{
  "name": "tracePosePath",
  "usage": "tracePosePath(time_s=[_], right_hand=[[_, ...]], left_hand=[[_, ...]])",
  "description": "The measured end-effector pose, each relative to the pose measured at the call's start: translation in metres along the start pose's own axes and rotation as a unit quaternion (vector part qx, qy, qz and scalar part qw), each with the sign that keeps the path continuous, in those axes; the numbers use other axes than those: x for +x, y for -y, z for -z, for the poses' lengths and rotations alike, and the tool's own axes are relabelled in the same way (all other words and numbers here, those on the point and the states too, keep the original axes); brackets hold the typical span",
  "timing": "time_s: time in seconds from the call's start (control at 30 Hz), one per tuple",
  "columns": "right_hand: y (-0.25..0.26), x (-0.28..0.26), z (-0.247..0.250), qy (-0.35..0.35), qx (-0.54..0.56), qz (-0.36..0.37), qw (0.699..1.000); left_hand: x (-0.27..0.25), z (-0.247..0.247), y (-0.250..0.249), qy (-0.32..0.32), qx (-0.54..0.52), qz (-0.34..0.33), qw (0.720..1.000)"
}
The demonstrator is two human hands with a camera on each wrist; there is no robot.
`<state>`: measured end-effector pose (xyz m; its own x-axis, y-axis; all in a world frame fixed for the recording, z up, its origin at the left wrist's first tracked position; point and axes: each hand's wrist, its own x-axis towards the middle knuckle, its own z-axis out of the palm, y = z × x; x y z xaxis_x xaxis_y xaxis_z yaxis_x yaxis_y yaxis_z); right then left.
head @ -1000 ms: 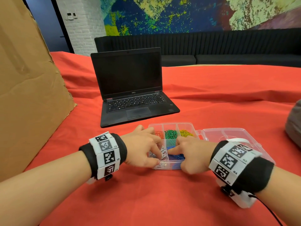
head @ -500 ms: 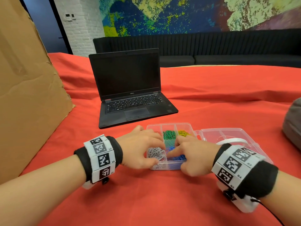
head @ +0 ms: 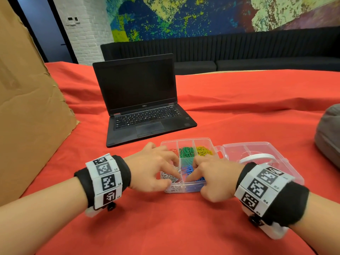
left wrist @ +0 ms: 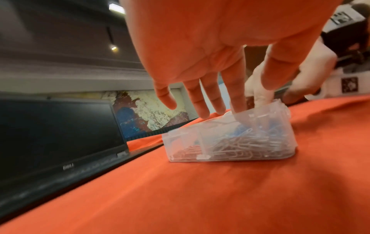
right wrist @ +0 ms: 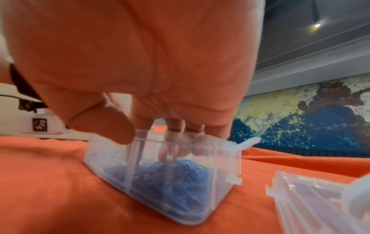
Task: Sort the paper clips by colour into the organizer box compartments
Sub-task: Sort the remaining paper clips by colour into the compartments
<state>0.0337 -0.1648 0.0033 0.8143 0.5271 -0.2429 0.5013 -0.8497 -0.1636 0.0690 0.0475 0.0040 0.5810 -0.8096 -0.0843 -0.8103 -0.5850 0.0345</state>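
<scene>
Right under both sets of fingers sits the organizer box (head: 185,187), a small case of clear hard plastic split by thin walls, resting on the counter's soft red cloth (head: 165,227). The left hand (head: 152,172) reaches its fingers (left wrist: 233,95) fairly straight and loosely spread down into the near-left compartment, their tips among the silver paper clips (head: 170,175), thin bent wire in a loose tangle; whether they pinch one I cannot tell. The right hand (head: 211,173) dips its fingers (right wrist: 170,142) into the next compartment, just above the blue paper clips (right wrist: 170,178), thumb at the dividing wall; its hold is hidden too. Beyond the fingertips lie green paper clips (head: 186,151), yellow paper clips (head: 203,150) and red paper clips (head: 173,151), each in its own cell. Right of the right-hand fingers the clear lid (head: 257,153) lies open flat.
</scene>
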Motion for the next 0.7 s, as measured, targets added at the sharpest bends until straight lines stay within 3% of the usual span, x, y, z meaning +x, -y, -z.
tracePosePath(time_s=[0.13,0.37,0.53,0.7], right_hand=[[-0.003,0.001,-0.003,-0.007,0.010,0.007,1.000],[-0.005,0.001,-0.002,-0.005,0.025,0.014,1.000],[-0.003,-0.001,0.001,0.002,0.027,0.019,0.999],[-0.004,0.000,0.001,0.005,0.034,-0.003,0.999]], left_hand=[[0.007,0.000,-0.006,0.063,0.050,0.016,0.997],[0.006,0.000,-0.004,0.016,0.095,-0.026,0.995],[0.000,-0.007,-0.001,-0.036,0.036,-0.057,0.997],[0.000,-0.011,-0.006,-0.013,0.047,-0.064,0.997]])
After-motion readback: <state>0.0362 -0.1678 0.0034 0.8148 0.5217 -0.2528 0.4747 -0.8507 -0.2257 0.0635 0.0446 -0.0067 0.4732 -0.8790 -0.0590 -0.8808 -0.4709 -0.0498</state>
